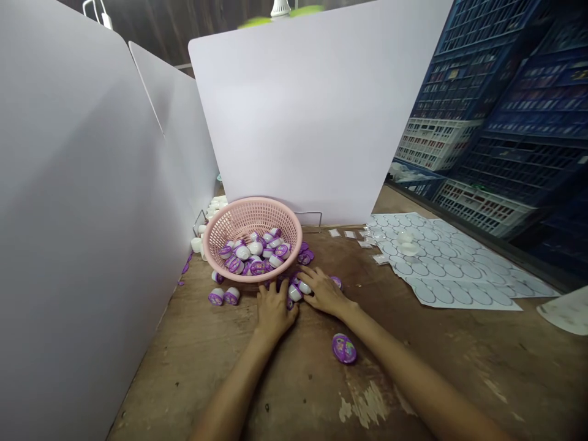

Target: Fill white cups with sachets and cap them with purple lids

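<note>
Small white cups with purple printed lids lie in a cluster on the wooden table, just in front of a pink plastic basket. My left hand rests at the left of this cluster, fingers apart and pointing under the basket's front rim. From the right, my right hand reaches over the cluster, its fingers spread and touching the cups. Many more such cups fill the basket. Closer to me, one purple-lidded piece lies by itself near my right forearm.
Two cups sit left of my left hand. White panels stand behind and at left. White cups line the left panel. At right are sheets printed with ovals, small clear packets and stacked crates.
</note>
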### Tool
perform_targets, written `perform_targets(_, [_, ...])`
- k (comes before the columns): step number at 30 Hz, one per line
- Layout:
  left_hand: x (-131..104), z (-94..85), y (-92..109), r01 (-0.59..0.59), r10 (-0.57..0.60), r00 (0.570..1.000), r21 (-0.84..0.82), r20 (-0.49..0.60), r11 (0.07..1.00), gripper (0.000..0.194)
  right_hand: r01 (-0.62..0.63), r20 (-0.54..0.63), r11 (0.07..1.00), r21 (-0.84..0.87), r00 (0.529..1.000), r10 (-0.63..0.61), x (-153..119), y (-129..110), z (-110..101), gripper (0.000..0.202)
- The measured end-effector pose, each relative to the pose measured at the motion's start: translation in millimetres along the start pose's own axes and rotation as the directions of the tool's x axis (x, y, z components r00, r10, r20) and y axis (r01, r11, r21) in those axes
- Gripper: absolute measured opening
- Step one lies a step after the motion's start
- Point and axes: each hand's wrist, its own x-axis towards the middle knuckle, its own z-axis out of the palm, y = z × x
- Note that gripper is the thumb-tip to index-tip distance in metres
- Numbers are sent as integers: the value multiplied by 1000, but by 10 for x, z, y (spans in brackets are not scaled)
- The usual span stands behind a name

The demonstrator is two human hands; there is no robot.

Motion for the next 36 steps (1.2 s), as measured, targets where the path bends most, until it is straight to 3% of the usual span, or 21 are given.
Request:
perform_targets(4, [0,-4,59,44,-44,999,18,4,999,63,84,-78,989,125,994,-75,35,102,66,45])
perform_targets(8, [-62,-14,84,70,-71,995,-21,-68,997,56,130,-151,969,209,984,-99,42,77,104,43])
perform_targets(10, [-81,-27,82,78,-81,994,-30,-76,996,55,140,-130,958,251,985,-110,56,45,94,44])
perform_targets(16, [1,-99,52,133,-132,988,-12,80,991,54,53,51,958,281,996,-70,171,-25,-3,43])
perform_targets(21, [-18,-75,38,174,-176,984,-128,-2,976,47,-14,32,927,374,999,3,176,-159,-49,30])
perform_targets(25, [-147,-63,120,75,-101,990,-253,-93,965,50,-65,23,870,489,998,62,5,-259,-132,29])
perform_targets(28, [-185,-212,241,-20,-24,990,-306,-140,952,50,-71,-50,826,558,992,119,-146,-316,-308,33])
perform_targets(31, [-37,-523,285,-107,48,978,-290,-204,951,48,-30,-194,809,587,965,177,-75,-387,-550,36])
perform_targets(34, [369,-848,127,-153,79,952,-235,-295,960,48,64,-359,828,558,917,171,402,-453,-707,36])
perform_targets(36, [733,-986,-68,-98,31,945,-190,-327,977,39,71,-370,841,537,915,159,890,-473,-716,39])
